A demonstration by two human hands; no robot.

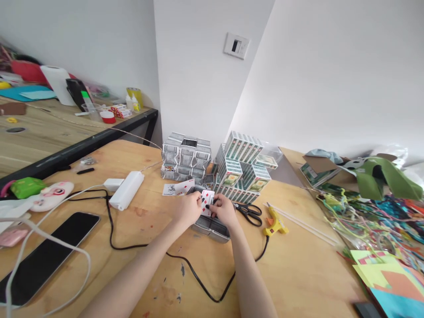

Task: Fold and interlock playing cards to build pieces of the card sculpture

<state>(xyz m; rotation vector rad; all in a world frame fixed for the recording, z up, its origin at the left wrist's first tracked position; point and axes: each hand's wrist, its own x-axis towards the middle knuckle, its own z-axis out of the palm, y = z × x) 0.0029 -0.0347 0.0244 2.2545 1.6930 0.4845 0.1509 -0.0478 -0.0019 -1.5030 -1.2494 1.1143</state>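
Between my two hands is a playing card (pixel 206 199) with red diamonds, its face turned toward me. The fingers of my left hand (pixel 192 207) pinch its left side. My right hand (pixel 224 208) grips its right side. Beneath them lies a long grey structure (pixel 212 227) that looks made of folded cards. Two loose playing cards (pixel 179 187), a joker and a diamond card, rest just left of it. Behind stands a larger grey block (pixel 186 157) of folded cards with a square opening on top. Stacked green-and-white card boxes (pixel 240 165) rise at the back right.
Black scissors (pixel 249 213) and a yellow glue gun (pixel 275 223) lie right of my hands, with clear glue sticks (pixel 304 225) beyond. The gun's black cord loops across the front. Left are a white power strip (pixel 126 190) and a phone (pixel 49 254). Coloured paper (pixel 389 274) and craft scraps fill the right.
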